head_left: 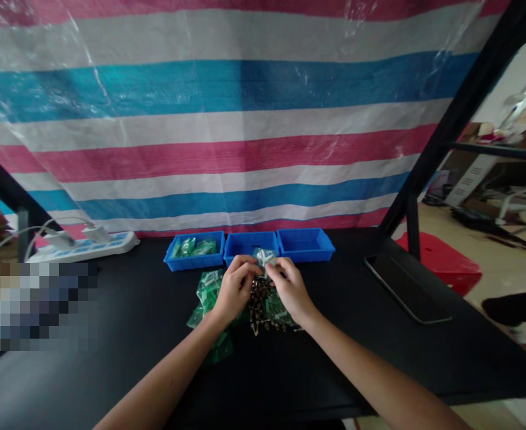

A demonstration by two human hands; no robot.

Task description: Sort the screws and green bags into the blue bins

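Observation:
My left hand (234, 288) and my right hand (290, 288) meet over the black table, fingers pinched together on a small clear plastic bag (265, 257) held between them. Under the hands lies a heap of small dark metal parts (259, 304). Green-tinted small bags (208, 291) are scattered to the left of the heap and beneath my left wrist. Three blue bins stand in a row just behind: the left bin (194, 254) holds green bags, the middle bin (247, 243) and right bin (306, 244) look mostly bare.
A white power strip (88, 246) with plugs lies at the back left. A dark phone (406, 289) rests on the table at right. A striped tarp hangs behind. A red stool (442, 261) stands beyond the right table edge.

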